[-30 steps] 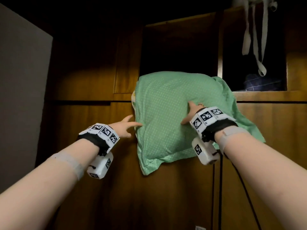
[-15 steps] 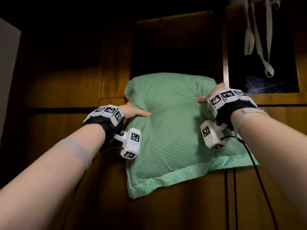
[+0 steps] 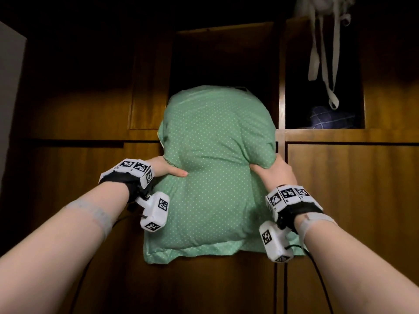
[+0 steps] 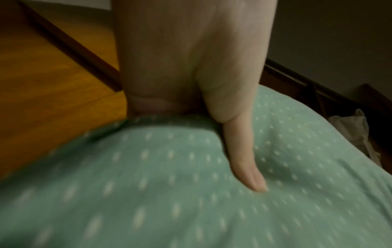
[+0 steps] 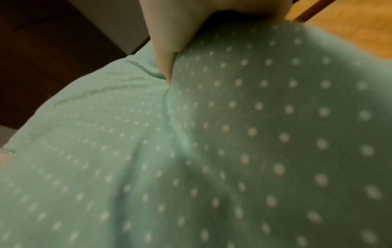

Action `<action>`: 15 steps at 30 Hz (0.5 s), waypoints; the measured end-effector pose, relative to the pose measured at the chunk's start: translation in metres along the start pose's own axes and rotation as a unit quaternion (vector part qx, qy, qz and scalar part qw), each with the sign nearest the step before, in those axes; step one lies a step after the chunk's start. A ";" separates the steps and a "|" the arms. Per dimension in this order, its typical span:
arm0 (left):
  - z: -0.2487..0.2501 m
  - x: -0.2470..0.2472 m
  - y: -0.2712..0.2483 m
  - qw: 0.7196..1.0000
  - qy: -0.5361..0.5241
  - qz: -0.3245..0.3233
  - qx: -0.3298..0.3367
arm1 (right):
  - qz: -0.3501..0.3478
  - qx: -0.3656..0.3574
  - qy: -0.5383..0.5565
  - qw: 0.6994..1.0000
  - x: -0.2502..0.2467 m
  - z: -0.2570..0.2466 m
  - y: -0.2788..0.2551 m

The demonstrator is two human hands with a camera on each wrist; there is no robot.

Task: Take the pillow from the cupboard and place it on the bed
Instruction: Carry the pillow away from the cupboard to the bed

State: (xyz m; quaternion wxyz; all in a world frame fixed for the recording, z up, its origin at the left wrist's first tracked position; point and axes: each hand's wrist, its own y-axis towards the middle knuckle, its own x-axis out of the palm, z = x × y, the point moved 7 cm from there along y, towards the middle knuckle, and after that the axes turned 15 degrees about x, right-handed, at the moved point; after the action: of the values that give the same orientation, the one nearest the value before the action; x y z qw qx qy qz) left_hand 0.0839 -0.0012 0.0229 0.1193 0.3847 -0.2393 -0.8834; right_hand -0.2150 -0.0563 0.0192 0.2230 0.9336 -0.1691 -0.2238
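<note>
In front of the wooden cupboard [image 3: 90, 114], the green polka-dot pillow [image 3: 215, 155] is held in the air, its top level with the dark open upper compartment [image 3: 222, 62]. The left hand [image 3: 162, 167] grips the pillow's left side, thumb [image 4: 244, 159] pressed flat into the front fabric, fingers hidden behind. The right hand [image 3: 275, 175] clamps the right side, thumb sunk in a crease. White straps [image 3: 324, 53] hang in the adjacent compartment.
</note>
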 end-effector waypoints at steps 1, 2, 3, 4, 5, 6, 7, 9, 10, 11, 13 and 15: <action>0.006 0.008 -0.012 0.999 -0.019 -0.024 -0.011 | -0.021 0.009 -0.009 1.000 -0.001 0.006 0.000; 0.011 0.017 -0.023 0.998 -0.050 -0.041 -0.020 | -0.043 0.017 -0.017 0.999 -0.001 0.012 -0.002; 0.014 0.021 -0.031 0.994 -0.097 -0.031 -0.033 | -0.068 0.032 -0.033 0.997 -0.001 0.018 -0.002; 0.016 0.021 -0.034 0.988 -0.151 0.003 -0.036 | -0.095 0.050 -0.049 0.993 0.002 0.026 -0.001; 0.019 0.019 -0.038 0.978 -0.204 0.046 -0.030 | -0.129 0.076 -0.073 0.986 0.005 0.032 -0.001; 0.019 0.014 -0.040 0.964 -0.246 0.098 -0.025 | -0.161 0.100 -0.089 0.978 0.008 0.039 -0.002; 0.018 0.009 -0.044 0.952 -0.268 0.148 -0.023 | -0.185 0.123 -0.107 0.969 0.011 0.046 -0.004; 0.018 0.001 -0.051 0.939 -0.279 0.203 -0.013 | -0.219 0.150 -0.167 0.949 0.013 0.057 -0.012; 0.011 -0.004 -0.051 0.936 -0.276 0.218 -0.012 | -0.240 0.150 -0.196 0.939 0.015 0.063 -0.019; 0.005 -0.008 -0.051 0.934 -0.276 0.227 -0.016 | -0.261 0.144 -0.208 0.932 0.015 0.065 -0.026; -0.002 -0.013 -0.055 0.937 -0.268 0.222 -0.034 | -0.294 0.140 -0.128 0.937 0.018 0.064 -0.033; 0.011 -0.005 -0.069 0.952 -0.249 0.176 -0.039 | -0.273 0.152 0.007 0.950 0.025 0.069 -0.019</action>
State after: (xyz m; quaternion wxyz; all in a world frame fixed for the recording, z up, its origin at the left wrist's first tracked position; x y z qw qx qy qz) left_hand 0.0767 0.0637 -0.0032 0.2249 0.0996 -0.2903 -0.9248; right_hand -0.2232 -0.0743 -0.0537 0.0100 0.9684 0.0619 -0.2414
